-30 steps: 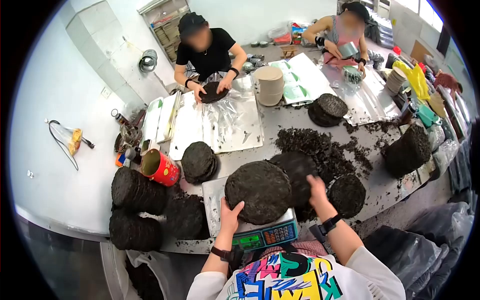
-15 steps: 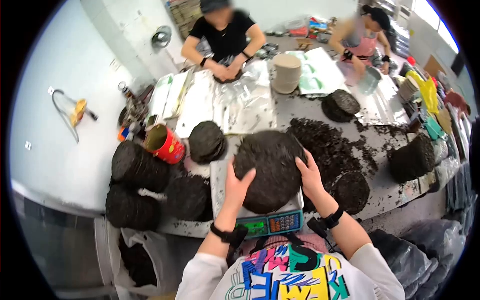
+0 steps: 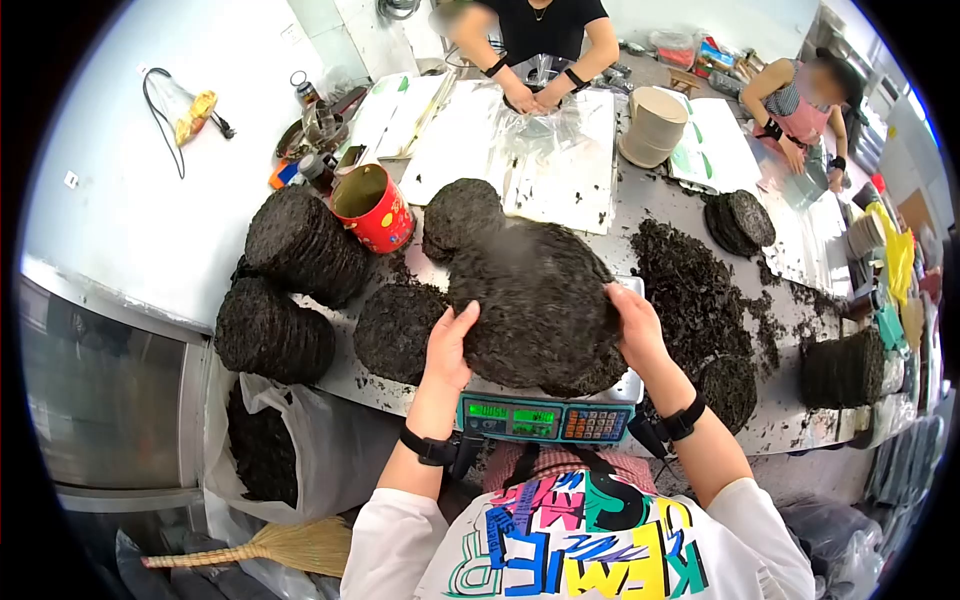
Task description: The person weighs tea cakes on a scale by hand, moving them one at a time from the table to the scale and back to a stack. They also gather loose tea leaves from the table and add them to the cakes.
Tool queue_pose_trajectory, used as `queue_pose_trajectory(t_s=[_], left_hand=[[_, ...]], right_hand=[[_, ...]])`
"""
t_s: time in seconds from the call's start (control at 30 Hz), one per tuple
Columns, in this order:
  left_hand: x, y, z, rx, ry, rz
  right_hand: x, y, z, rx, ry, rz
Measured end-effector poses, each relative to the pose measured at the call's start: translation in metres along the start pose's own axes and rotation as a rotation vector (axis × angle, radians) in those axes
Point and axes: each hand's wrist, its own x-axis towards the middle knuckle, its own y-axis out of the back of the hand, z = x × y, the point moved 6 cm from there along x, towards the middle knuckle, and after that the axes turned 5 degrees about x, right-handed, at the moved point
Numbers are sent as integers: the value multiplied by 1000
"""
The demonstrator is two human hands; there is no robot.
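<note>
Over a digital scale (image 3: 545,417) with lit green readouts, my left hand (image 3: 452,347) and my right hand (image 3: 638,328) grip opposite edges of a large round dark cake of what looks like dried seaweed (image 3: 535,310). Its surface is rough and slightly blurred. The edge of another dark disc (image 3: 590,378) peeks out beneath it, over the scale's pan. My thumbs lie along the rim, while the other fingers are mostly hidden behind it. Left of the pan is a smaller stack of dark discs (image 3: 402,333), with another stack (image 3: 462,218) behind.
Tall stacks of dark discs (image 3: 305,245) stand at the left by a red tin (image 3: 373,208). Loose dark flakes (image 3: 690,290) cover the table to the right. Across it, two people handle plastic bags. An open white sack (image 3: 330,450) and a broom (image 3: 290,545) are below left.
The view has shifted, so the table appears higher and the broom shows. Both hands still hold the seaweed cake, and another disc's edge now shows beneath it.
</note>
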Motion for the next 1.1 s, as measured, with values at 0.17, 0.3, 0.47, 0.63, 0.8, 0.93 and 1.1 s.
queue_pose_trajectory(t_s=[0.17,0.3,0.47,0.63,0.8,0.93,1.1], left_hand=[[9,53,-3,-409,131,-78],[15,148,16,-382,-33,101],[-8,178,56,1476,-677,835],[-16,-79,-6,1587,-752,-276],[-7,-109,-83,1863,-782,-295],[-5,-109,-82,1842,-741,-287],[-5,-119,-89,1899,-705,-226]], right_hand=[[-15,20,-9,-112,84,41],[-36,36,-32,-139,210,153],[-32,74,-7,57,-71,184],[-13,74,12,-170,-29,129],[-38,11,1,-1226,544,58],[-57,38,-2,-901,350,142],[-95,214,-12,68,232,662]])
